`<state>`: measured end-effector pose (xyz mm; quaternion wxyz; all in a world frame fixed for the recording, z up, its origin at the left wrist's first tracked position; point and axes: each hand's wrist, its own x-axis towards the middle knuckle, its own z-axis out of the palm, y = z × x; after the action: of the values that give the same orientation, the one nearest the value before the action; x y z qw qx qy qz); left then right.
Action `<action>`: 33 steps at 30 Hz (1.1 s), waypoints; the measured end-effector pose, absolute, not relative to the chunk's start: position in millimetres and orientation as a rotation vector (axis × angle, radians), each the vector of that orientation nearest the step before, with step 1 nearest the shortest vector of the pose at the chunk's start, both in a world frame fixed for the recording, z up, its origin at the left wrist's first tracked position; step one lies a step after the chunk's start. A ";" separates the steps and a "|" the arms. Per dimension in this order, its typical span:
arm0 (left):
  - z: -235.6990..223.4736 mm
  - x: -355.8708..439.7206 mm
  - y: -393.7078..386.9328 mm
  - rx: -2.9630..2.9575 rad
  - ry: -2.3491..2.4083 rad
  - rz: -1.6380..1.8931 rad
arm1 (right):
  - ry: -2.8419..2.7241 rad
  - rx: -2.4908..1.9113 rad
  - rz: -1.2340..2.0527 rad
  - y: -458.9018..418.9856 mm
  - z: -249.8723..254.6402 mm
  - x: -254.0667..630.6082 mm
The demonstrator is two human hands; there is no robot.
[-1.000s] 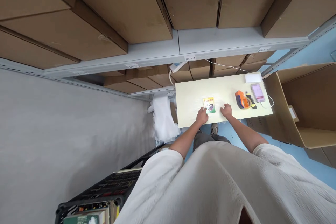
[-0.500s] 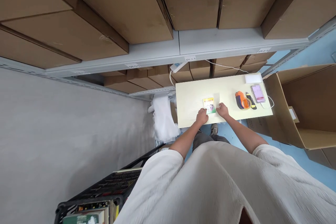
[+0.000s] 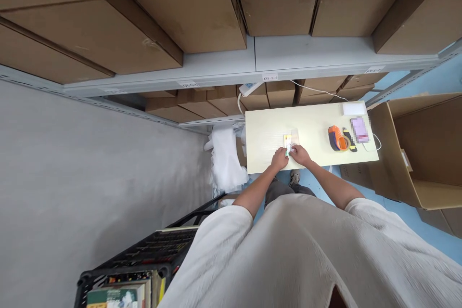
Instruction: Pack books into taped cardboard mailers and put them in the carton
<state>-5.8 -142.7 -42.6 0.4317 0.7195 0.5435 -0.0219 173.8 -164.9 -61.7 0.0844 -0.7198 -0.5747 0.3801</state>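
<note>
A small booklet with a yellow and green printed cover lies on the pale tabletop. My left hand is closed at its lower left edge, pressing it. A thin see-through sheet, like clear plastic film, lies over the booklet's right part. My right hand pinches this sheet at its lower end, close beside my left. Both hands hide the booklet's lower part.
An orange tape dispenser, a black and yellow cutter and a purple phone lie at the table's right. Nearby are a white box, a large open carton, shelved cartons and a black crate with books.
My right hand has moved left to the booklet, bringing the clear sheet over its right part. My left hand stays at the booklet. The view has shifted slightly.
</note>
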 end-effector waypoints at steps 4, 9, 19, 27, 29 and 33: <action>-37.5 -5.0 -138.5 1.751 1.402 -0.031 | -1.852 -2.145 1.132 -170.2 -57.7 174.1; -31.5 2.1 -127.8 1.828 1.362 -0.062 | -2.045 -2.141 1.087 -179.4 -50.4 173.2; -23.6 16.7 -100.1 1.918 1.275 -0.349 | -1.555 -2.145 1.110 -181.0 -56.5 188.4; -15.5 26.3 -110.8 1.901 1.369 -0.290 | -0.830 -2.176 1.279 -153.8 -53.4 187.1; -15.1 29.2 -112.3 1.851 1.399 -0.248 | -0.751 -2.105 1.343 -150.5 -49.2 182.5; -14.7 30.4 -112.2 1.763 1.473 -0.148 | -0.627 -2.010 1.422 -145.4 -37.3 171.8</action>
<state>30.4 -112.2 -14.7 0.4075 0.6994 0.5843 -0.0588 171.8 -145.4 -37.3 0.2958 -0.7557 -0.2357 0.5347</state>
